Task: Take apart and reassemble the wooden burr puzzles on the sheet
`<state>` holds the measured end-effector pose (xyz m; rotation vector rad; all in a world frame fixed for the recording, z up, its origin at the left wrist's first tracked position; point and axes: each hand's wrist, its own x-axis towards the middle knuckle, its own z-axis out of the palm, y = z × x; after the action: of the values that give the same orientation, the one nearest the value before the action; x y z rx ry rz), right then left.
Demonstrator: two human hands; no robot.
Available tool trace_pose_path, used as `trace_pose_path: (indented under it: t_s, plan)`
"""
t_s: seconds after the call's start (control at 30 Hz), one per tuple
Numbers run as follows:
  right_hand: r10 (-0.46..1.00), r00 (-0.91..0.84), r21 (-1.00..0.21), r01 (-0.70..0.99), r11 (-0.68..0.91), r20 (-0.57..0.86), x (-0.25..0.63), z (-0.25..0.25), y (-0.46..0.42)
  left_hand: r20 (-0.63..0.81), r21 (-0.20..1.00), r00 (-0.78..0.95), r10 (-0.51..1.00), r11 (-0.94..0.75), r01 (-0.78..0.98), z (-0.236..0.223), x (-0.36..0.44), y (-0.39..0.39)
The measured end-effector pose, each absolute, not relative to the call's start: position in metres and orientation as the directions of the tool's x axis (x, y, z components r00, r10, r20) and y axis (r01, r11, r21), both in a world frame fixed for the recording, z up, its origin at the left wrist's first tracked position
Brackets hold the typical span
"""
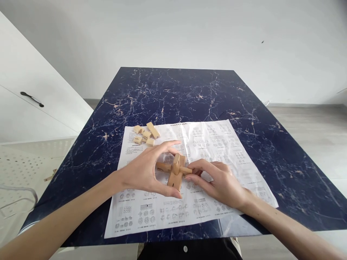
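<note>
A wooden interlocking puzzle [175, 178], made of several crossed pieces with printed numbers, is between my two hands over the instruction sheet [214, 144]. My left hand [148, 166] curves around it from the left, thumb at the near end and fingers at the far end. From the right, my right hand [217, 177] pinches the end of the puzzle's narrow rod [185, 170] between thumb and fingers. The fingers partly hide that rod end. Loose wooden puzzle pieces [153, 130] lie in a small group on the sheet's far left corner.
The sheet, creased and printed with small diagrams, lies on a dark blue marbled table [168, 94]. Left of the table stand a white cabinet [35, 79] with a black handle and a perforated white chair [40, 162]. A pale wall rises behind.
</note>
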<state>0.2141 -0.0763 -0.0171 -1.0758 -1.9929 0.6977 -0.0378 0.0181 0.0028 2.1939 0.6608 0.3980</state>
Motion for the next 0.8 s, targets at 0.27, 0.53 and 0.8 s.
trace_pose_path:
  t_s: [0.27, 0.53, 0.8]
  plan:
    - [0.869, -0.384, -0.719, 0.502, 0.481, 0.313, 0.215, -0.018, -0.078, 0.303, 0.784, 0.729, 0.614, -0.595, 0.175, 0.002, -0.04, 0.022]
    - [0.864, -0.383, -0.719, 0.494, 0.489, 0.325, 0.214, -0.019, -0.078, 0.494, 0.723, 0.403, 0.77, -0.622, 0.302, 0.007, -0.044, 0.031]
    - [0.866, -0.38, -0.72, 0.494, 0.487, 0.325, 0.214, -0.018, -0.078, 0.451, 0.382, 0.404, 0.796, -0.581, 0.719, -0.011, -0.058, 0.062]
